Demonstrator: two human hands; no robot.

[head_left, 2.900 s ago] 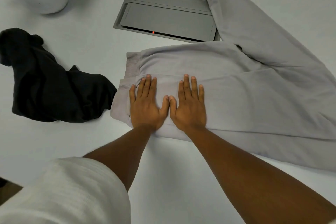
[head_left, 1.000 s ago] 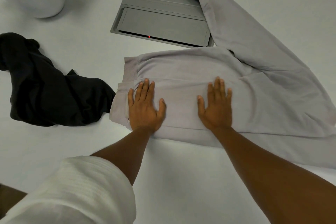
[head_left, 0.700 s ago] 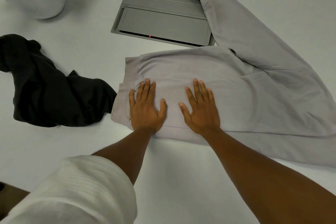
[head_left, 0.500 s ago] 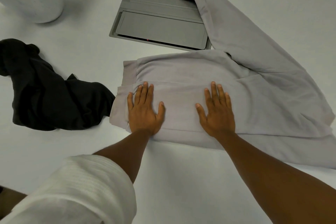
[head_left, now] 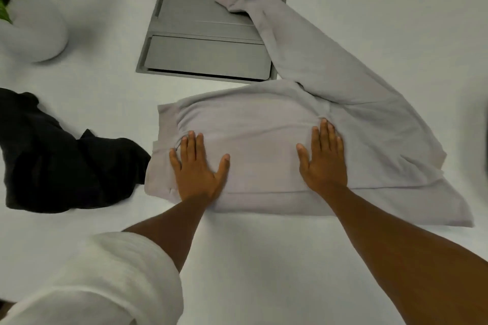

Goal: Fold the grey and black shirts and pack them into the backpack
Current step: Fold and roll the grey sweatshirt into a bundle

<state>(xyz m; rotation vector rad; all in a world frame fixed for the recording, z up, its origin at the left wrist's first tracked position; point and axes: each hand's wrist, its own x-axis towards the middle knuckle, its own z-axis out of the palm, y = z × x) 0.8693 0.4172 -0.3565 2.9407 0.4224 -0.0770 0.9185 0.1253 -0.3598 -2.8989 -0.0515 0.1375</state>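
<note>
Hands lie flat on the grey shirt (head_left: 264, 124), fingers straight, holding nothing. The left hand (head_left: 196, 170) presses near the shirt's left edge; the right hand (head_left: 323, 159) presses well apart from it. One sleeve (head_left: 298, 45) reaches over a grey panel (head_left: 200, 45). The black shirt (head_left: 60, 155) sits crumpled just beside, on the white table (head_left: 264, 258).

Setting read as an office or meeting room rather than a home. Evidence: a broad, plain white table (head_left: 264, 272) filled the whole view, and set flush into it at 12 o'clock was a grey hatch (head_left: 206, 55) with two hinged flaps, of the sort that covers desk power and cable sockets. A white pot (head_left: 34, 31) with a green leaf (head_left: 4, 12) stood at 10 o'clock. No walls or floor showed.
</note>
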